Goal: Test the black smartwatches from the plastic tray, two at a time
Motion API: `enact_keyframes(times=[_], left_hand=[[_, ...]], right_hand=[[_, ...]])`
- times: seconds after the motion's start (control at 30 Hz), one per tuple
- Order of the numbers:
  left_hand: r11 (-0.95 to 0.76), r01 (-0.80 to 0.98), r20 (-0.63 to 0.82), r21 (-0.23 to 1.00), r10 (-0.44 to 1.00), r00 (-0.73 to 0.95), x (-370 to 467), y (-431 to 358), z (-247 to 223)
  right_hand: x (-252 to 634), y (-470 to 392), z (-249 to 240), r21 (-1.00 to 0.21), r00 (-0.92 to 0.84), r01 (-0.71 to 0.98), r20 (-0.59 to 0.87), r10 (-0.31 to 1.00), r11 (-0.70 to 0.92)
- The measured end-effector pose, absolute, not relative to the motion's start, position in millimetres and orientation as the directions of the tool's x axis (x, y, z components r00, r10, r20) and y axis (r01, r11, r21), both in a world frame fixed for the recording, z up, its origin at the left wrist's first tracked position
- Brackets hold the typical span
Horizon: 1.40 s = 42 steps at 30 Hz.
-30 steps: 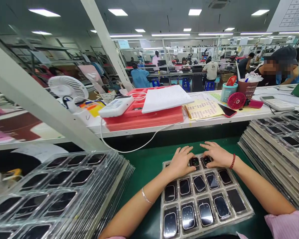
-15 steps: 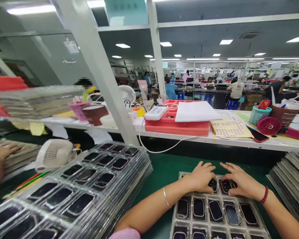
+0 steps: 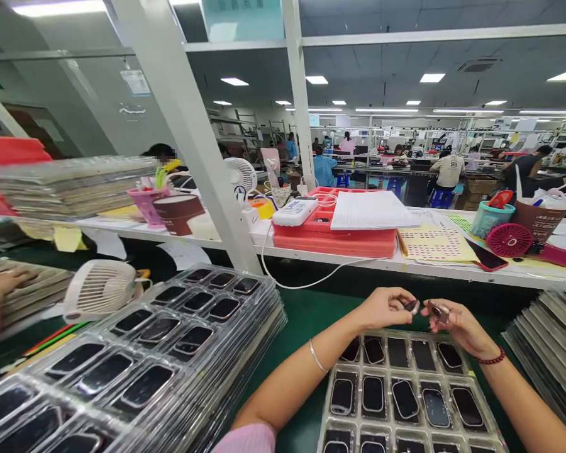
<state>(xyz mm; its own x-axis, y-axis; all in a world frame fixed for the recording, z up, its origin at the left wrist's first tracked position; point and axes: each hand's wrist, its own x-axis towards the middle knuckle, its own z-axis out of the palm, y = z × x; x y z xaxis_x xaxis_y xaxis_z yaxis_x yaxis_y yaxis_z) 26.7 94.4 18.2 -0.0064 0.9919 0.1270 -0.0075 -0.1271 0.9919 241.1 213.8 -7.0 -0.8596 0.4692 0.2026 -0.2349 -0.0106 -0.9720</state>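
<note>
My left hand (image 3: pixel 387 308), a thin bangle on its wrist, pinches a small dark smartwatch body (image 3: pixel 411 306) above the far edge of a clear plastic tray (image 3: pixel 390 369). Close beside it, my right hand (image 3: pixel 460 324), with a red bead bracelet, grips another smartwatch body (image 3: pixel 438 312), its back with a round lens-like sensor turned outward. The tray below holds rows of smartwatch bodies with black screens (image 3: pixel 372 394), some lying slightly crooked. In its far row, two middle compartments (image 3: pixel 399 352) show no watch.
Left stands a tall stack of clear trays (image 3: pixel 249 340) with watches on top; another stack (image 3: pixel 542 340) is at right. A white fan (image 3: pixel 99 289) and another person's hand (image 3: pixel 4 283) are far left. The shelf ahead carries red trays (image 3: pixel 334 242) and a pink fan (image 3: pixel 509 243).
Both hands have lifted from the tray's far row, each now with a smartwatch body. The two middle compartments there are now uncovered. The view has shifted slightly.
</note>
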Motion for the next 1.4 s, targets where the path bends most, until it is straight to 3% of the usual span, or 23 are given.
enact_keyframes(times=[0.17,0.37,0.47,0.63,0.93,1.17,1.4], left_hand=[[-0.052,-0.251,0.03,0.966,0.996,-0.088,33.4,109.9,14.5],[0.029,-0.347,-0.077,0.938,0.989,-0.124,22.9,102.6,5.4],[0.017,-0.315,-0.075,0.949,0.982,-0.172,18.5,102.3,-0.3],[-0.033,-0.217,-0.023,0.976,0.967,-0.253,20.2,108.5,-10.9],[-0.065,-0.05,0.05,0.997,0.967,-0.248,22.8,103.2,-10.3],[-0.061,0.109,0.092,0.992,0.949,-0.3,23.9,100.7,-8.2],[-0.059,0.114,0.091,0.992,0.949,-0.302,24.5,101.5,-10.5]], right_hand=[[212.4,218.9,-19.6,-0.846,-0.819,-0.392,0.142,0.555,-0.362],[196.7,227.0,-31.1,-0.78,-0.819,-0.343,-0.025,0.574,-0.523],[195.0,225.1,-28.9,-0.825,-0.796,-0.316,-0.039,0.605,-0.469],[191.7,214.8,-28.1,-0.907,-0.778,-0.317,0.081,0.623,-0.277],[191.0,208.7,-32.4,-0.965,-0.817,-0.263,0.215,0.535,-0.014],[192.9,205.0,-28.8,-0.96,-0.808,-0.271,0.27,0.523,0.076],[193.3,204.9,-29.0,-0.963,-0.806,-0.249,0.265,0.528,0.103]])
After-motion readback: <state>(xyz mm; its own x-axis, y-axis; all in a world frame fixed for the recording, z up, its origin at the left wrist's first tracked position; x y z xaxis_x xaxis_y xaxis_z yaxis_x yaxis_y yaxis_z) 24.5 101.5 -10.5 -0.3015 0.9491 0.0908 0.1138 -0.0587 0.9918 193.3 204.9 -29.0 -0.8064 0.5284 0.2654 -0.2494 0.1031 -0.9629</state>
